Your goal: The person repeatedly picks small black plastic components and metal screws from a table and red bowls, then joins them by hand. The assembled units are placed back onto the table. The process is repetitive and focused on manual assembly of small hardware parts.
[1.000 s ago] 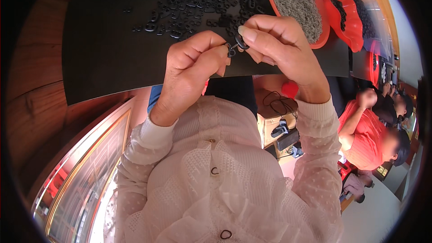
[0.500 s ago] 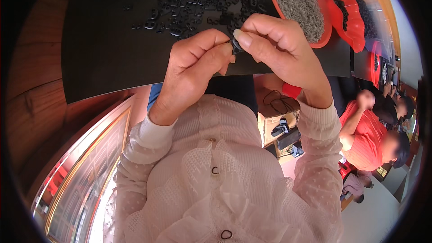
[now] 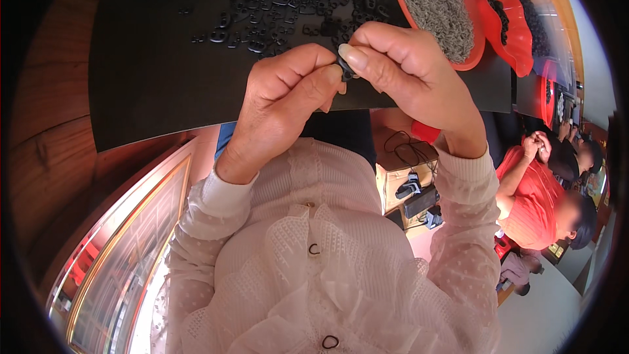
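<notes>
Just above the near part of the black tabletop, my two hands meet at their fingertips. Between them is a small black plastic cord-lock piece [image 3: 345, 71], mostly covered by thumbs and fingers. My left hand [image 3: 282, 95] pinches it from the left, its thumb pressed against the bent index finger. From the other side my right hand [image 3: 409, 72] grips it between thumb and curled forefinger. Beyond the hands lies a loose spread of black plastic cord-lock parts [image 3: 288, 0], many with round holes.
At the back right stands an orange-red bowl [image 3: 480, 33] full of small metal springs [image 3: 436, 10]. A wavy red dish [image 3: 521, 52] beside it holds black parts. Below the table, a wooden box [image 3: 393, 190] carries cables and devices. A person in red [image 3: 534, 190] sits at right.
My hands stay almost in place, with a slight shift of the fingertips on the black piece. At right, the person in red has brought the hands together.
</notes>
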`<action>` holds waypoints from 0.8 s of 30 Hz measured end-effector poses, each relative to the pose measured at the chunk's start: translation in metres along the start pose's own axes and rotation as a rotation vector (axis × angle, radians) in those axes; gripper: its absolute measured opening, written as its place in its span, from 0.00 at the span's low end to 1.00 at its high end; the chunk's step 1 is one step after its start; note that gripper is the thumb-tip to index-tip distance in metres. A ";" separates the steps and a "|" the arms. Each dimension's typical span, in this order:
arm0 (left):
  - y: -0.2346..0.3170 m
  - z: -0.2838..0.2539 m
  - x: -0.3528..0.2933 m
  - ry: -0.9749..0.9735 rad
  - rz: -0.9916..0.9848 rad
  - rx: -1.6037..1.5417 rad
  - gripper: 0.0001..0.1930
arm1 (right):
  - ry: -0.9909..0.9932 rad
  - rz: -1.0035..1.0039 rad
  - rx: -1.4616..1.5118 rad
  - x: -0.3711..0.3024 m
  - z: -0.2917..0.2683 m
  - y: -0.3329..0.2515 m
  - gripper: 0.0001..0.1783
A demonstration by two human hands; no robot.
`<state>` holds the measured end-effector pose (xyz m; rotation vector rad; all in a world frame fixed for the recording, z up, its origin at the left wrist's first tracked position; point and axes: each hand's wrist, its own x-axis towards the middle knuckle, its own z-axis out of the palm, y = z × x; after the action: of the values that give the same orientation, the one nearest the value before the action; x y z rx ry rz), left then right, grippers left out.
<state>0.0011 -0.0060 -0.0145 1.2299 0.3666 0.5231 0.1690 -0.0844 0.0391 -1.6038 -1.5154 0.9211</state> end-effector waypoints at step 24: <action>0.006 -0.002 0.001 0.095 -0.128 -0.124 0.07 | 0.089 -0.531 -0.786 -0.001 0.011 0.002 0.17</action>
<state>-0.0006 -0.0025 -0.0094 1.0570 0.4830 0.4883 0.1601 -0.0854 0.0324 -1.5545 -2.2377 -0.0698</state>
